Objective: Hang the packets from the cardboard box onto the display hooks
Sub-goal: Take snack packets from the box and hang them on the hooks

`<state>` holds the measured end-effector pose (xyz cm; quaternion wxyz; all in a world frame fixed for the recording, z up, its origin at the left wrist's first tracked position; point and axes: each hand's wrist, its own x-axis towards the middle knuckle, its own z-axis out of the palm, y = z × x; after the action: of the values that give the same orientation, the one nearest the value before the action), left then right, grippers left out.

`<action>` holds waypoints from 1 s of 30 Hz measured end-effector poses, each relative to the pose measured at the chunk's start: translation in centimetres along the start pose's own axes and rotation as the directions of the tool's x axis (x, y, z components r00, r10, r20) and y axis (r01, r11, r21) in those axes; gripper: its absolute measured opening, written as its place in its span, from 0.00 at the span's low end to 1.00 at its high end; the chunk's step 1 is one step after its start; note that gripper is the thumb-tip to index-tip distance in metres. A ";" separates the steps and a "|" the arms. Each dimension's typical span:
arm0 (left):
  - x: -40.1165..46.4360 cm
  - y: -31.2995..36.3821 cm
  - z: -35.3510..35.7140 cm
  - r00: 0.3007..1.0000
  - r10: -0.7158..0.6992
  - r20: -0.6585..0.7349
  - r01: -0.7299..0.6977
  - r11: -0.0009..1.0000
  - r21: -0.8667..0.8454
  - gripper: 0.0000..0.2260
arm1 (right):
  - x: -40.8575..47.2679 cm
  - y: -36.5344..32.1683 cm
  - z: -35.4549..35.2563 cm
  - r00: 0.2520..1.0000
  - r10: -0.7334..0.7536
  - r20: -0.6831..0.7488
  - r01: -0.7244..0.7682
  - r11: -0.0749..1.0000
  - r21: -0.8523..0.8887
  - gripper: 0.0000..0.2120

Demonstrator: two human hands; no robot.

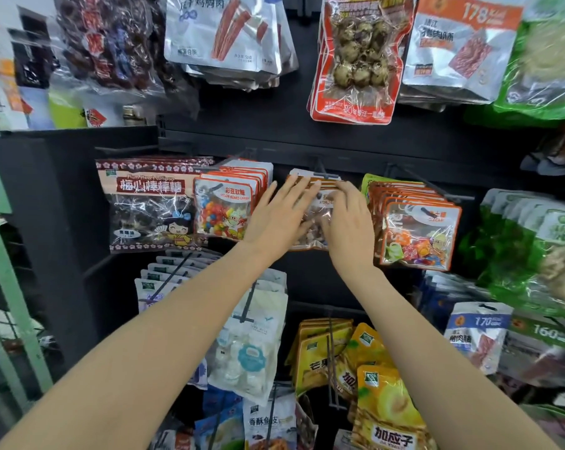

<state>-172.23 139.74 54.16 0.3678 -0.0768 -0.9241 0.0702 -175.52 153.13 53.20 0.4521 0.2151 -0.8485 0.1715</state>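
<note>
- While both hands press on one stack of packets [310, 219] on its display hook [323, 173], the step in hand reads as seating or squaring that stack on the middle hook; judgement only.
- Left of the hands: plum lollipop bag [151, 206], then colour-bean candy packets [224, 209] on their own hook, just beside the left hand.
- Left hand [279, 216]: fingers straight and spread, laid flat on the stack's left side and top edge; grasping nothing.
- Right hand [347, 219]: fingers bent over the packet header; whether it pinches the header or only presses, cannot tell.
- Right of the hands: orange-edged candy packets [420, 232], near the right hand but apart from it.
- Containers: cardboard box not in view; its contents unknown.
- Below the hands: white packets [252, 345] and yellow packets [385, 407] on lower hooks.
- Next move, judged: check the header holes sit on the hook, let go, and reach for the box.
</note>
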 end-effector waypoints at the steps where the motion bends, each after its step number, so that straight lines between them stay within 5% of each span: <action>1: -0.1 0.0 -0.2 1.000 0.005 0.013 -0.005 1.000 0.000 0.30 | -0.2 -0.2 -0.1 1.000 0.002 0.013 -0.002 1.000 -0.009 0.23; 9: -4.9 -1.9 -2.3 0.973 -0.010 -0.229 -0.033 0.983 -0.179 0.18 | -4.5 -4.3 -1.7 0.998 0.054 -0.010 -0.053 0.989 0.137 0.16; 13: -9.8 -5.5 -3.3 0.993 -0.071 -0.098 0.050 0.978 -0.201 0.14 | -5.3 -10.1 -1.0 0.953 -0.028 0.302 -0.078 0.939 0.334 0.15; 17: -17.8 -10.5 -5.2 0.943 -0.299 0.148 0.321 0.935 -0.152 0.11 | -7.4 -18.0 1.0 0.811 -0.215 0.544 -0.108 0.858 0.501 0.14; 25: -39.1 -21.4 -7.7 0.543 -0.677 0.498 0.757 0.650 0.058 0.10 | -16.4 -36.2 4.6 0.383 -0.550 0.742 -0.168 0.749 0.641 0.14; 30: -52.0 -26.1 -7.3 0.153 -0.748 0.646 0.864 0.419 0.280 0.14 | -23.0 -45.9 6.4 0.125 -0.657 0.743 -0.221 0.712 0.667 0.10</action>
<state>-132.21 104.70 29.52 -0.0352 0.4325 -0.8814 -0.1865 -144.65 115.90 34.89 -0.2880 0.5470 -0.7619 0.1932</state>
